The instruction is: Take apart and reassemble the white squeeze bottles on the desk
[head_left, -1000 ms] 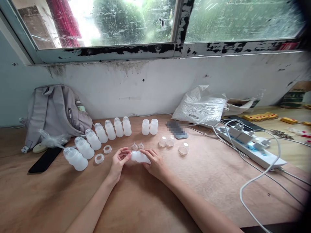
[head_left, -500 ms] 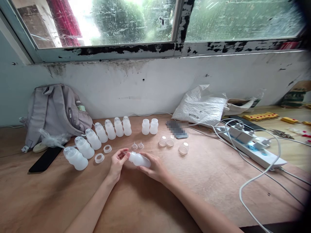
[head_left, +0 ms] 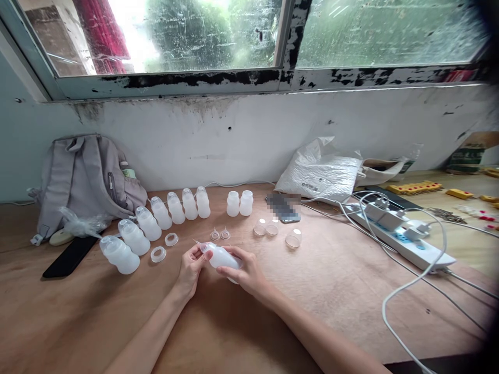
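A frosted white baby bottle (head_left: 221,257) lies tilted in my right hand (head_left: 249,271), whose fingers are wrapped round its body; its mouth end points up and left. My left hand (head_left: 191,267) is closed at that end, pinching a clear bottle nipple (head_left: 202,246) against the mouth. Whether the nipple is seated in the bottle I cannot tell. Just beyond my hands sit two loose nipples (head_left: 220,234). Two white collar rings (head_left: 158,254) rest to the left. On the right are three clear caps (head_left: 293,238). Two open bottles (head_left: 239,203) stand upright behind.
Several capped bottles (head_left: 148,223) form a curved row at the left. Behind them is a grey backpack (head_left: 86,182), with a black phone (head_left: 70,257) in front. A blurred dark device (head_left: 284,209), white plastic package (head_left: 322,169) and power strip with cables (head_left: 409,236) occupy the right.
My hands have drawn closer together at the bottle's mouth. The nipple now shows above the left fingers, and the bottle's mouth end has shifted slightly left.
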The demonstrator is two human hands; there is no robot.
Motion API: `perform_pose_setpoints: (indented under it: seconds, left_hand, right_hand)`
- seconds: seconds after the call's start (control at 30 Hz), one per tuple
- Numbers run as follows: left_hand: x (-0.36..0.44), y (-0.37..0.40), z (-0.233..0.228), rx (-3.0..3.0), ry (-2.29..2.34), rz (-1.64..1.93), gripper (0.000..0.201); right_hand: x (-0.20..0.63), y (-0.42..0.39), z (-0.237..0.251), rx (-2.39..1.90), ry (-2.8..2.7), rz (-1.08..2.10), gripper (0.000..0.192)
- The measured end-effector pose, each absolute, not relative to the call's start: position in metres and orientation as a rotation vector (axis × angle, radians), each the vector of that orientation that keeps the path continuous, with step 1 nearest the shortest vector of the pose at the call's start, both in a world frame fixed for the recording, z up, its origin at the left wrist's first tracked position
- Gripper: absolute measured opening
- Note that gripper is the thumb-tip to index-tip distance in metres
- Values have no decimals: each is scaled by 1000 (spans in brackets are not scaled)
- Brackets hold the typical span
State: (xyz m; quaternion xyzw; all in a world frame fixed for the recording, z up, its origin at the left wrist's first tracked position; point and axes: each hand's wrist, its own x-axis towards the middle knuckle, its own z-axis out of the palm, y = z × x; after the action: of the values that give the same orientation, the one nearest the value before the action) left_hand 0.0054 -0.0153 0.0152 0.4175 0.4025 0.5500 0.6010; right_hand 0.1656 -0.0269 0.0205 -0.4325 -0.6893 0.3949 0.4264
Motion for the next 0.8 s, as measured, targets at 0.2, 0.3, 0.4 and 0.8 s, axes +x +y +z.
perform_pose_setpoints:
  seconds: [0.2, 0.3, 0.4, 0.8]
  left_hand:
    - [7, -14, 16, 979, 912, 1292, 32]
    - [10, -13, 17, 943, 879, 1302, 33]
    - [9, -13, 16, 882, 874, 1325, 34]
    - [0, -7, 11, 665, 957, 1251, 47]
  right_hand:
    - [165, -24, 22, -1050, -1602, 1158, 41]
    - [163, -22, 21, -1001, -1625, 1185, 36]
    - [168, -14, 18, -1031, -1694, 1089, 32]
    - [265, 32, 22, -2042, -1272, -184, 36]
